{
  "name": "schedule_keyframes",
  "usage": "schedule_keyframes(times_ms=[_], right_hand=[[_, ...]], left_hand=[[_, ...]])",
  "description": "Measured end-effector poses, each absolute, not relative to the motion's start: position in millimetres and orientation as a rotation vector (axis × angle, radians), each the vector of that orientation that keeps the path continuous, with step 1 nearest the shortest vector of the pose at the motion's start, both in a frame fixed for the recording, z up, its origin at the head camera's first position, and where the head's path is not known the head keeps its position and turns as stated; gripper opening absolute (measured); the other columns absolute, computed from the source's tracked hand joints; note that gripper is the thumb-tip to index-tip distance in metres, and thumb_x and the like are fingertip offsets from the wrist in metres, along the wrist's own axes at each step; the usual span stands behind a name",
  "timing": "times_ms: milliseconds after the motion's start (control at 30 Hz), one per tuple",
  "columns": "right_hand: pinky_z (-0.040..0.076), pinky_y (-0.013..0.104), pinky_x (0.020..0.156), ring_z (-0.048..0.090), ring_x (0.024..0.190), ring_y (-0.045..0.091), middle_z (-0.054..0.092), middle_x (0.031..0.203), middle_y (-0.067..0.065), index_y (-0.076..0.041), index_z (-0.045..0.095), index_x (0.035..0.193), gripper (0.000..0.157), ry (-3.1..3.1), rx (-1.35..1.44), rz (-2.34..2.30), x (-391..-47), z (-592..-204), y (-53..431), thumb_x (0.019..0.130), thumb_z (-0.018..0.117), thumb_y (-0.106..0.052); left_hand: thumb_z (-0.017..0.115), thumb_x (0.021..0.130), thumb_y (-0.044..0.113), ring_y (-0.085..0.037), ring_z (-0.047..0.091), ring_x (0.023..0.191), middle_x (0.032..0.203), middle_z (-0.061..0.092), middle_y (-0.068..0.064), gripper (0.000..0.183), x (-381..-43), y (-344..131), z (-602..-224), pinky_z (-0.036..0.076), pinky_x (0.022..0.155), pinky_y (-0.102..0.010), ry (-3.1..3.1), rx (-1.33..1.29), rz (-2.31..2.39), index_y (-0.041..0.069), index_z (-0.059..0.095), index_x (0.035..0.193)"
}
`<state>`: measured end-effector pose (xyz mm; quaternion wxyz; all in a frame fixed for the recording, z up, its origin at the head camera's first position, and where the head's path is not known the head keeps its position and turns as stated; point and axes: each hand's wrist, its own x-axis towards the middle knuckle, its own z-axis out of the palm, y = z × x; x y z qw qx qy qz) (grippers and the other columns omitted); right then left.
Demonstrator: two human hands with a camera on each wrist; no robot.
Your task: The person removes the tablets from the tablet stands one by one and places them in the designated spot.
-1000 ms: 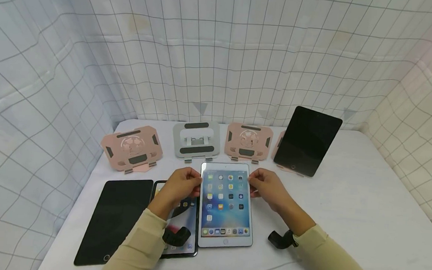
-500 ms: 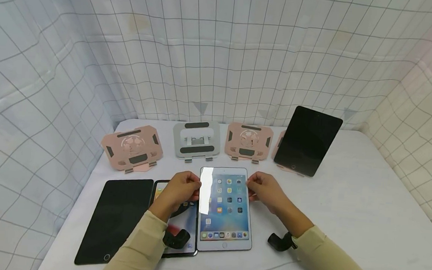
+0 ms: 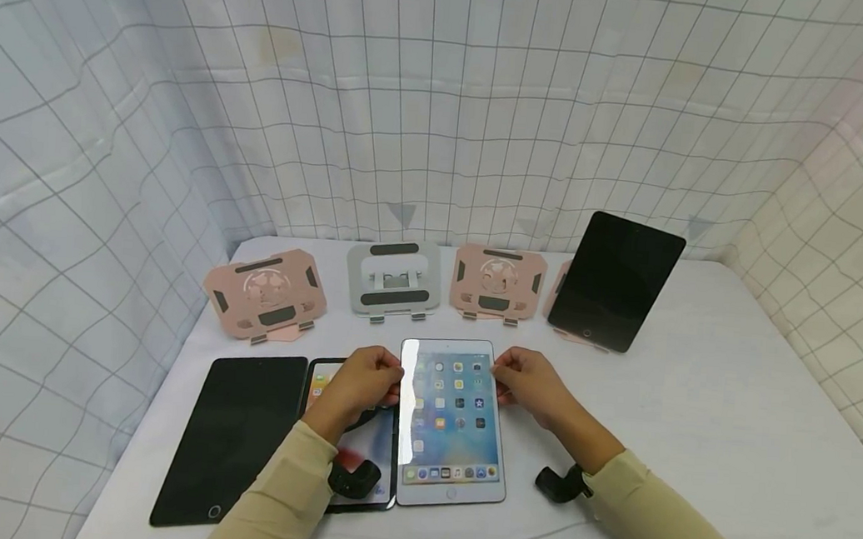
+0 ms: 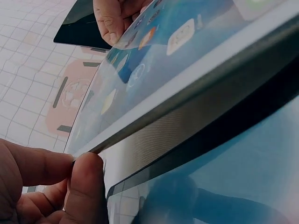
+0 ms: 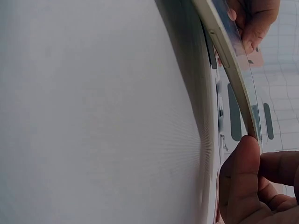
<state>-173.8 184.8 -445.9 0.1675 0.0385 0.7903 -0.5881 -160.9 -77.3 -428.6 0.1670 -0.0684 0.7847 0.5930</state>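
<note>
A white tablet (image 3: 458, 430) with a lit home screen lies between both hands, its home button toward me. My left hand (image 3: 362, 381) pinches its left edge near the far corner between thumb and finger. On the opposite edge, my right hand (image 3: 532, 385) pinches it at about the same height. In the left wrist view the white tablet (image 4: 154, 79) is raised, a gap showing under its edge. The right wrist view also shows the tablet's side edge (image 5: 231, 65) lifted off the white cloth. A black-rimmed tablet (image 3: 368, 474) with a lit screen lies beside it, partly hidden by my left arm.
A black tablet (image 3: 240, 431) lies at the left. Behind stand a pink stand (image 3: 298, 285), a grey stand (image 3: 356, 277) and another pink stand (image 3: 465, 297). At right, a dark tablet (image 3: 614, 282) leans on a further pink stand. Gridded curtains (image 3: 448, 137) enclose the table.
The white tablet and both hands have shifted slightly toward me. A bright reflection has appeared along the screen's left side. Both hands keep their pinch.
</note>
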Motion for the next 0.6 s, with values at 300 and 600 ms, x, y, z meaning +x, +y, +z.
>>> schedule_keyframes(times_ms=[300,600], right_hand=[[0.053,0.025,0.058,0.058,0.07,0.019,0.06,0.085,0.013,0.003,0.058,0.101,0.01,2.247,0.091,-1.662,-172.9,-440.4,185.2,0.1,0.055,-0.006],[0.053,0.026,0.059,0.058,0.067,0.018,0.06,0.081,0.013,0.004,0.059,0.1,0.011,2.326,0.034,-1.566,-177.3,-444.8,184.7,0.1,0.057,-0.007]], left_hand=[[0.057,0.096,0.004,-0.016,0.058,0.067,0.083,0.059,-0.012,0.007,-162.9,-74.2,-435.2,0.054,0.059,-0.025,2.296,-0.209,1.629,-0.002,0.06,0.098],[0.057,0.095,0.005,-0.014,0.057,0.061,0.076,0.059,-0.009,0.008,-163.6,-73.8,-435.6,0.05,0.055,-0.025,2.46,-0.131,1.462,0.0,0.062,0.091]])
